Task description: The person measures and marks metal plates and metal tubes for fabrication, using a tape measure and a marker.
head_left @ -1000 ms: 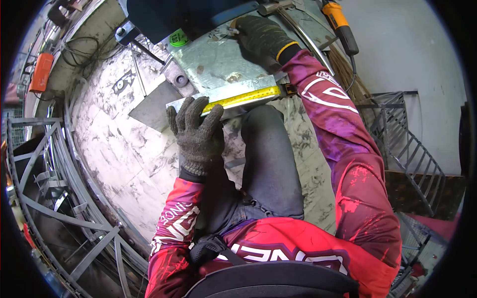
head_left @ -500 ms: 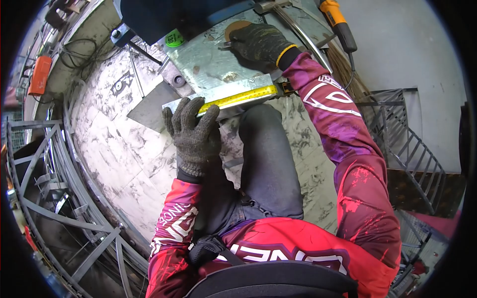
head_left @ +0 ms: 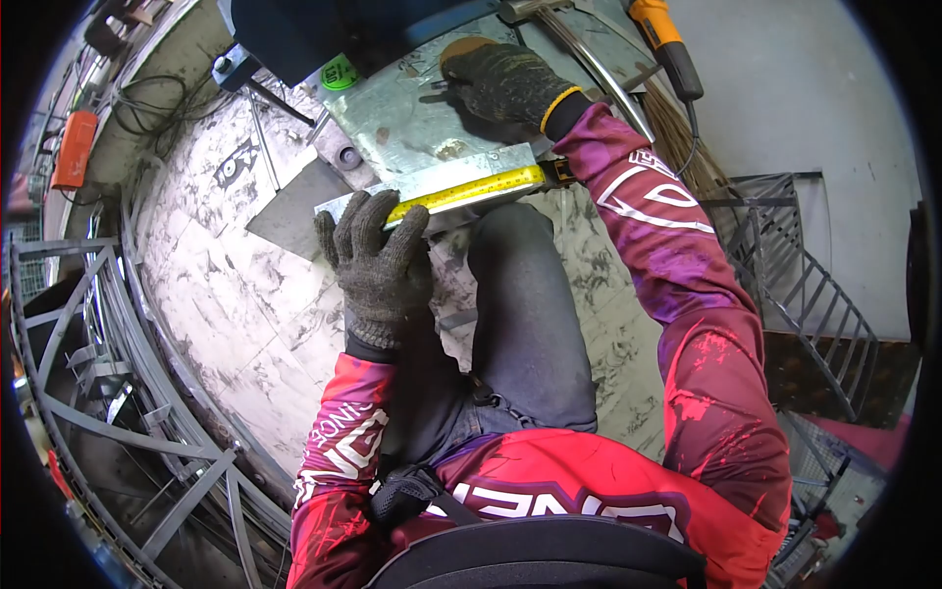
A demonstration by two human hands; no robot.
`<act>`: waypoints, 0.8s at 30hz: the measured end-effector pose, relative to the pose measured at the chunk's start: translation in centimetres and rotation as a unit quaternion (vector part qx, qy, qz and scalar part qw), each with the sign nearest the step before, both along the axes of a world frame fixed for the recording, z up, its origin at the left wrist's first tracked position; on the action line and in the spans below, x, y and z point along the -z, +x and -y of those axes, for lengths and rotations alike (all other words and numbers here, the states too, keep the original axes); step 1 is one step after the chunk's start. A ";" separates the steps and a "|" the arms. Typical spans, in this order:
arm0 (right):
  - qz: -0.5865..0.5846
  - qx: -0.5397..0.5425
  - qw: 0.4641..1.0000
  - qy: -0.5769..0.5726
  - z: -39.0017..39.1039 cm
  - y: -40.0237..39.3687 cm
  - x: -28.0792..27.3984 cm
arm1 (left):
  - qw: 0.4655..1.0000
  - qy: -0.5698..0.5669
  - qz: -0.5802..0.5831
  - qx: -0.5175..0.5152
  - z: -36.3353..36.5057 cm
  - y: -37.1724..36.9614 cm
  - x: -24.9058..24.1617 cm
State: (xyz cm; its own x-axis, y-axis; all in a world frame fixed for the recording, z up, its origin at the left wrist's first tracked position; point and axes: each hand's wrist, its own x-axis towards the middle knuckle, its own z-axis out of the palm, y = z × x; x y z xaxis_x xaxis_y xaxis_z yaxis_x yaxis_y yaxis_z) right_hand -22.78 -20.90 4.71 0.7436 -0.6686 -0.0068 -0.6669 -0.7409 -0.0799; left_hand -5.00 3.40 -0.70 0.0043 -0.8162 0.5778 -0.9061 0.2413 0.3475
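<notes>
My left hand (head_left: 378, 260), in a dark knitted glove, grips the left end of a shiny metal bar (head_left: 432, 184) and the yellow tape measure (head_left: 471, 191) drawn out along it. Its thumb and fingers press on the tape's end. The dark tape case (head_left: 559, 173) sits at the bar's right end, by my right sleeve. My right hand (head_left: 505, 86), in a dark glove with a yellow cuff edge, is closed low over the metal worktop (head_left: 392, 123), beside a brown disc (head_left: 468, 46). A thin dark tip shows at its fingers; what it holds is mostly hidden.
A hammer (head_left: 564, 29) lies right of my right hand, near a yellow-and-black power tool (head_left: 667, 44). A blue machine part (head_left: 324, 34) stands at the back. Metal frames (head_left: 74, 344) and strips fill the left; a barred frame (head_left: 824, 304) stands at right.
The view has shifted slightly, so the worktop and bar sit a little further left. Both hands keep nearly the same places, my right fingers turning slightly.
</notes>
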 end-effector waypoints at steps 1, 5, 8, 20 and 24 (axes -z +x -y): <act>0.000 0.008 1.000 -0.008 -0.1 0.1 0.0 | 1.000 0.000 0.000 -0.001 0.0 0.0 -0.1; -0.050 0.022 0.998 0.015 -0.1 0.0 0.1 | 1.000 0.009 -0.006 0.002 -0.1 0.0 -0.2; -0.025 0.038 0.999 0.015 -0.1 -0.3 0.8 | 1.000 0.008 -0.006 0.004 -0.1 0.1 -0.3; -0.044 0.044 0.997 0.053 -0.6 0.7 -0.4 | 1.000 -0.008 -0.001 -0.002 0.1 0.1 0.4; -0.042 0.049 0.996 0.055 -0.9 0.6 0.7 | 1.000 0.006 -0.002 -0.001 -0.1 0.0 0.0</act>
